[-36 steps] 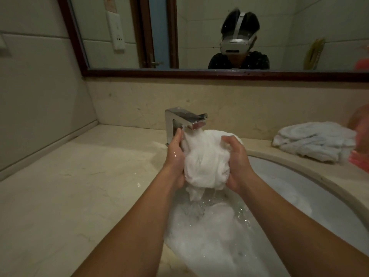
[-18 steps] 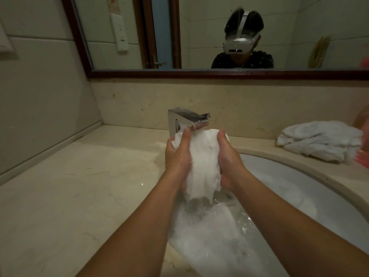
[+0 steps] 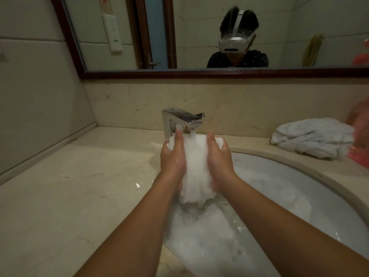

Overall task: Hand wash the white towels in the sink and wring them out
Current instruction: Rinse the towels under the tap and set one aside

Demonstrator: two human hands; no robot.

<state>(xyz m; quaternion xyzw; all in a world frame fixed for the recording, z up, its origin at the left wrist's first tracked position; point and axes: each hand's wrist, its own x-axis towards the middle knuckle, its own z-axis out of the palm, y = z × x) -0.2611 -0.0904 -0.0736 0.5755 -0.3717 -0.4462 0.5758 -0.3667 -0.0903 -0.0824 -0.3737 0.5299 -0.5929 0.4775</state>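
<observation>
A wet white towel (image 3: 196, 168) is bunched into a lump above the sink (image 3: 311, 176), right under the running chrome faucet (image 3: 179, 118). My left hand (image 3: 173, 158) grips its left side and my right hand (image 3: 218, 156) grips its right side, palms facing each other. Water streams from the spout onto the top of the towel and drips off its lower end. The basin below holds foamy white water, where more white cloth (image 3: 203, 242) seems to lie. Another white towel (image 3: 311, 137) lies crumpled on the counter at the right.
A beige stone counter (image 3: 79, 192) stretches to the left of the sink. A mirror with a dark wooden frame (image 3: 199, 73) hangs above the backsplash. A blurred pink object (image 3: 359, 154) sits at the right edge next to the towel on the counter.
Both hands have squeezed the towel into a tighter lump and held it under the spout. Water now falls straight onto its top.
</observation>
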